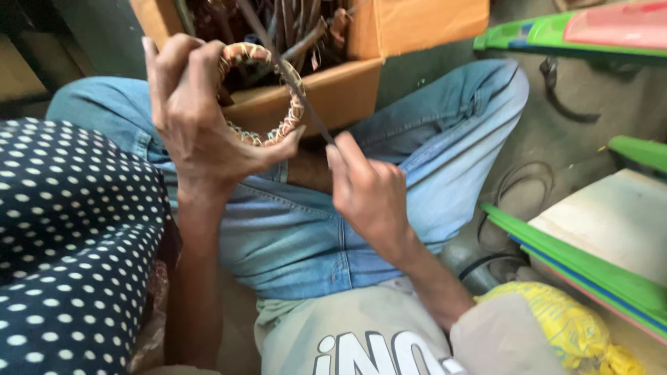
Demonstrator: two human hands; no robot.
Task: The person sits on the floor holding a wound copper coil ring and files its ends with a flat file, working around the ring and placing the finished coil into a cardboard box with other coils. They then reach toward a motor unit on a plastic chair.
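L hand (pixel 198 121) gripping woven ring (pixel 267 94), cardboard box (pixel 389 42) on lap, grey floor (pixel 577 132)

A person wears light blue denim jeans (pixel 389 173) and a pale grey T-shirt (pixel 347 333) with large white block lettering; both forearms are bare, without sleeves.

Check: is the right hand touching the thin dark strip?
Touching. The head view shows the right hand pinching the lower end of the strip between its fingertips, with no gap. The left hand holds the woven ring that the strip crosses.
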